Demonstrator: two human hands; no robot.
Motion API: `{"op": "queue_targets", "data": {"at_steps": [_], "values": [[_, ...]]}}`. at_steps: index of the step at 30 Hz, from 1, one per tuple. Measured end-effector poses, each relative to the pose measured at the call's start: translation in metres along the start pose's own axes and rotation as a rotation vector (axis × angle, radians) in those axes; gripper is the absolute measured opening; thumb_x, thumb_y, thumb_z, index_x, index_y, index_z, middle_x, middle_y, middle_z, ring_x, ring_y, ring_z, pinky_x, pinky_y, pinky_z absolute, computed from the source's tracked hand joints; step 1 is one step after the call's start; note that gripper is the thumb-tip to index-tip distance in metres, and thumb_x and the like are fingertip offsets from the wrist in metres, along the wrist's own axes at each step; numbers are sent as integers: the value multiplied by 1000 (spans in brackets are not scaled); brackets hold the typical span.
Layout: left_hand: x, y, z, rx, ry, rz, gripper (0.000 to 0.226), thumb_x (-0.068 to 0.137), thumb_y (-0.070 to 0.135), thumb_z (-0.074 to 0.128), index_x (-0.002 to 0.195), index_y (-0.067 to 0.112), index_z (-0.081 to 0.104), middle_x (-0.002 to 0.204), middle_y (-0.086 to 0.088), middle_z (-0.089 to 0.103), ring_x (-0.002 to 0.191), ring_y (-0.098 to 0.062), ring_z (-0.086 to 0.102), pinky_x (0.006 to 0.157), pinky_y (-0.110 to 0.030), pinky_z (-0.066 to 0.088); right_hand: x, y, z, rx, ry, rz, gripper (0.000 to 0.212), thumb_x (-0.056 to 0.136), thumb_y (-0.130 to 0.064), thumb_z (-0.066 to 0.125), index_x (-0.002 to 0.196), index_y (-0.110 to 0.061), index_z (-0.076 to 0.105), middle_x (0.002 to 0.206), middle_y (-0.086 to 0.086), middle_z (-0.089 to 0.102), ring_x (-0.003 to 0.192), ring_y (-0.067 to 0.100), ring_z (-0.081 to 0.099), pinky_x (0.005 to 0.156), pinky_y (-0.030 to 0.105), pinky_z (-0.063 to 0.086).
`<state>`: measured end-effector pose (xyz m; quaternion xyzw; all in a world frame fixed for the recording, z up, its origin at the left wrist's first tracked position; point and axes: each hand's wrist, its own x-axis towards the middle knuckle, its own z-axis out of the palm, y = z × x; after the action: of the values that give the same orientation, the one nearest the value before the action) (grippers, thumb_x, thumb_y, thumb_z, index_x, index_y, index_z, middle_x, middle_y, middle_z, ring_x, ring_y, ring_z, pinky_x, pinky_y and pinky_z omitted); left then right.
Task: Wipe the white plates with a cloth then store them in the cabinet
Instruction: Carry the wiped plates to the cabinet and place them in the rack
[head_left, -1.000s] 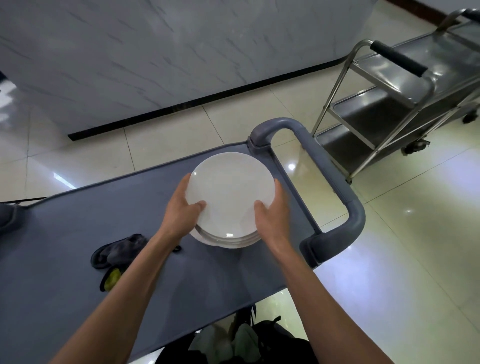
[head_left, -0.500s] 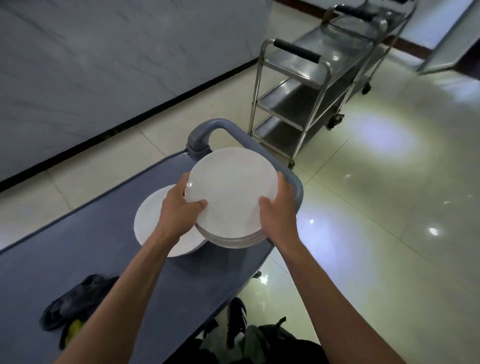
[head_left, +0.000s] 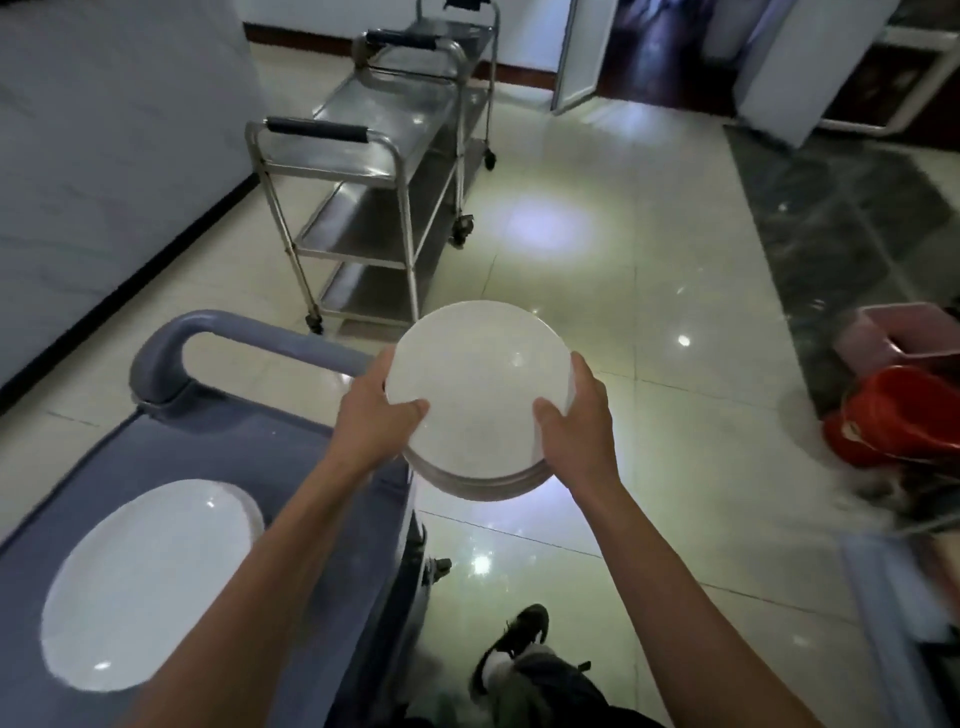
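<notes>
A stack of white plates (head_left: 480, 400) hangs in the air between my hands, past the right end of the grey cart (head_left: 260, 452) and over the floor. My left hand (head_left: 376, 415) grips the stack's left rim with the thumb on top. On the right rim sits my right hand (head_left: 574, 431), thumb also on top. One more white plate (head_left: 148, 582) lies flat on the cart's grey top at the lower left. No cloth or cabinet shows in this view.
Two steel trolleys (head_left: 363, 208) stand ahead near the left wall. A red and pink bin (head_left: 898, 410) sits on the floor at right. White door panels (head_left: 576, 52) open at the far end. My shoe (head_left: 519, 639) is on the glossy tile floor.
I lifted the stack off the cart and carried it rightward past the cart's handle. One plate stayed behind on the cart. The view swung right, and the dark cloth left the frame.
</notes>
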<state>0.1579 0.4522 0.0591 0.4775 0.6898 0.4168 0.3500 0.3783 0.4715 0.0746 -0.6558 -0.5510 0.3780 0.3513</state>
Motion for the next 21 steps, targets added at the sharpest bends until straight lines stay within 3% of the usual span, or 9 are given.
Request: {"op": "queue_targets", "data": {"at_steps": [3, 5, 9, 13, 18, 21], "values": [[26, 27, 51, -25, -147, 72, 63, 83, 7, 68, 138, 32, 50, 120, 6, 61, 111, -19, 57, 76, -27, 50, 23, 22, -39, 35, 95, 49, 69, 96, -12, 55, 157, -25, 26, 152, 3, 34, 135, 20, 41, 98, 24, 33], [42, 47, 89, -1, -204, 95, 63, 82, 9, 68, 136, 35, 51, 118, 8, 62, 110, -20, 56, 81, -35, 53, 41, 36, -68, 45, 163, 82, 68, 94, -10, 56, 155, -25, 30, 149, 5, 38, 132, 20, 43, 97, 24, 35], [71, 89, 170, 6, -317, 141, 63, 71, 15, 64, 129, 41, 58, 112, 12, 64, 106, -19, 58, 79, -39, 55, 77, 65, -130, 72, 299, 135, 66, 93, -9, 58, 153, -23, 34, 148, 5, 39, 131, 22, 45, 104, 31, 41], [87, 121, 247, 11, -465, 192, 66, 67, 15, 62, 127, 40, 59, 116, 8, 68, 110, -23, 62, 86, -48, 57, 96, 96, -189, 93, 412, 183, 65, 94, -11, 60, 152, -27, 35, 147, 1, 39, 123, 13, 46, 102, 29, 42], [88, 155, 339, 23, -611, 225, 64, 67, 18, 62, 123, 49, 58, 109, 16, 68, 100, -18, 63, 69, -32, 54, 98, 137, -258, 118, 552, 301, 69, 94, -12, 62, 155, -24, 32, 150, 2, 39, 135, 21, 44, 109, 34, 40], [83, 177, 391, 31, -724, 255, 62, 70, 16, 64, 120, 52, 57, 106, 18, 68, 97, -15, 63, 67, -30, 53, 93, 157, -294, 142, 645, 349, 67, 94, -10, 62, 154, -24, 34, 148, 3, 42, 134, 21, 46, 110, 36, 43]]}}
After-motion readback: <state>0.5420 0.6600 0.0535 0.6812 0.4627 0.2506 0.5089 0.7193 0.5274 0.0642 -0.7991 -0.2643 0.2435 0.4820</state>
